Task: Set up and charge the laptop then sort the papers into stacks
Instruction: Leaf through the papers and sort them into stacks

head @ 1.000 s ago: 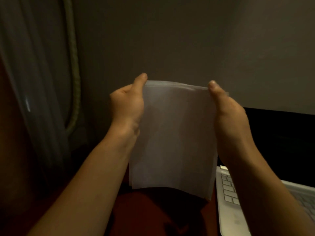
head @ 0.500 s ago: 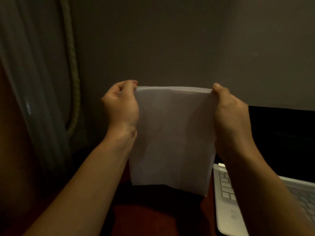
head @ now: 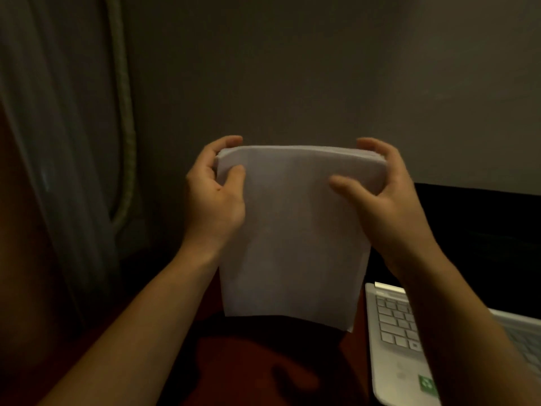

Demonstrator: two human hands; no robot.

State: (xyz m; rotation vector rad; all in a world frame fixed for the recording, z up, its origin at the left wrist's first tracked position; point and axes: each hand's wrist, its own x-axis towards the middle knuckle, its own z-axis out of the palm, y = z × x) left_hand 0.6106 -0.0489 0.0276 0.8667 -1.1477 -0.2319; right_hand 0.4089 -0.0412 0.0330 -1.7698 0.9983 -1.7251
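**A:** From the head camera, where are the sheets?

**B:** The stack of papers [head: 292, 235] is held upright in the air over the dark red table [head: 248, 364]. Its lower edge hangs free above the tabletop and casts a shadow there.

**A:** And the hands?

**B:** Both grip it at the top corners. The left hand [head: 215, 197] has its thumb pressed on the near face at the upper left corner, with the fingers curled over the top edge behind. The right hand [head: 380, 194] does the same at the upper right corner, with the thumb flat on the near face and the fingers hooked round the edge (several sheet edges show there, slightly fanned).

**A:** The laptop?

**B:** The laptop [head: 392, 332] is open on the right part of the table, just beside the stack's lower right corner. It has a pale keyboard deck, and its screen [head: 483, 244] is dark. The right forearm crosses over the keys. A green sticker [head: 426, 383] sits on the deck near its near left corner.

**A:** Anything else?

**B:** A plain wall [head: 322, 68] stands behind the table. At the left there is a pale curtain [head: 52, 142] with a thick cord [head: 126, 127] hanging beside it. I cannot tell whether a charger is plugged in.
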